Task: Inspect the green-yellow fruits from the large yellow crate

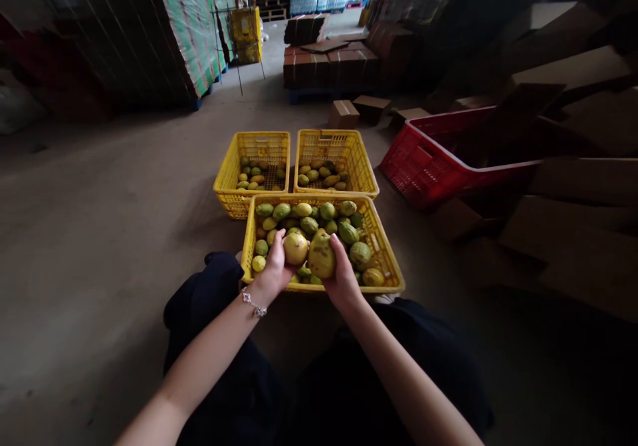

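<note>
Hugging the outer sides, left fingers (pixel 278 242) grasp a yellow fruit (pixel 296 249) and right fingers (pixel 337 247) a greener fruit (pixel 321 258).

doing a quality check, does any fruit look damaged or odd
Yes: the larger fruit in the right hand has dark blotches on its skin, possibly damage; the paler fruit in the left hand looks cleaner.

Yellow crates (pixel 383 290) with fruit: 3, two along nearest's far edge. Red crate (pixel 419 165): 1. Left hand (pixel 276 272): 1 fruit (pixel 296 249). Right hand (pixel 345 280): 1 fruit (pixel 321 258). Both over nearest crate's near edge. Bracelet (pixel 254 304): 1. Crated fruits (pixel 349 233): overlapping, no sure count.
</note>
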Demonstrator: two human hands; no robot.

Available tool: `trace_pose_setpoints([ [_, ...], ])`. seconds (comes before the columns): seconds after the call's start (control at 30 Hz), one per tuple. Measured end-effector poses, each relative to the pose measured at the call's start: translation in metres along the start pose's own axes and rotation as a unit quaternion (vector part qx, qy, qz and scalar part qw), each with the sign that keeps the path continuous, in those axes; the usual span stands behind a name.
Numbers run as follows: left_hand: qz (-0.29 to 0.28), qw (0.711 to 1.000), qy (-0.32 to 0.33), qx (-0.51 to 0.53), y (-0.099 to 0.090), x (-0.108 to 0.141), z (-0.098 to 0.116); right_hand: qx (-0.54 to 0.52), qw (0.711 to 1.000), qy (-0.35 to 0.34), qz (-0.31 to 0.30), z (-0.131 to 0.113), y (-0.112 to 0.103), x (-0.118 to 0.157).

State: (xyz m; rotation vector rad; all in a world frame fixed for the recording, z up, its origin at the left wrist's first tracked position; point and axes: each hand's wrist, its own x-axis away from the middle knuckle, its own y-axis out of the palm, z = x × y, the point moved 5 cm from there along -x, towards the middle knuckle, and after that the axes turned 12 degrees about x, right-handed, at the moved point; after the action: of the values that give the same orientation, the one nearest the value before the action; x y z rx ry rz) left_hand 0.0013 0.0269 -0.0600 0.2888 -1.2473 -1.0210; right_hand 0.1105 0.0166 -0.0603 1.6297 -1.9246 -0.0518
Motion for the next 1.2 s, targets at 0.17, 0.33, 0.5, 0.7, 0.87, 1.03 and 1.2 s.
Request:
trace_pose_setpoints([
  [0.17,-0.003,0.999,0.018,-0.040,0.007,0.005,0.005,-0.078,0.994,0.064,0.032,0.004,0.002,-0.004],
  [0.33,0.022,0.999,-0.034,-0.020,0.002,0.001,0.004,-0.083,0.989,0.122,0.022,0.008,-0.007,-0.010],
  [0.5,0.000,0.998,-0.058,0.000,0.004,0.003,0.004,-0.068,0.987,0.142,0.017,0.011,-0.014,-0.011],
  [0.7,0.024,0.999,0.011,0.026,0.008,0.008,0.010,-0.097,0.986,0.133,0.021,0.005,-0.011,-0.006],
  [0.87,0.026,0.999,-0.021,0.035,0.003,0.005,0.008,-0.104,0.982,0.142,0.072,-0.001,-0.010,-0.002],
  [1.03,0.019,0.998,-0.039,0.053,0.004,0.006,0.008,-0.080,0.979,0.176,0.057,0.003,-0.008,-0.004],
  [1.2,0.029,0.999,-0.006,0.042,0.007,0.008,0.013,-0.065,0.981,0.168,0.068,0.006,-0.008,-0.008],
])
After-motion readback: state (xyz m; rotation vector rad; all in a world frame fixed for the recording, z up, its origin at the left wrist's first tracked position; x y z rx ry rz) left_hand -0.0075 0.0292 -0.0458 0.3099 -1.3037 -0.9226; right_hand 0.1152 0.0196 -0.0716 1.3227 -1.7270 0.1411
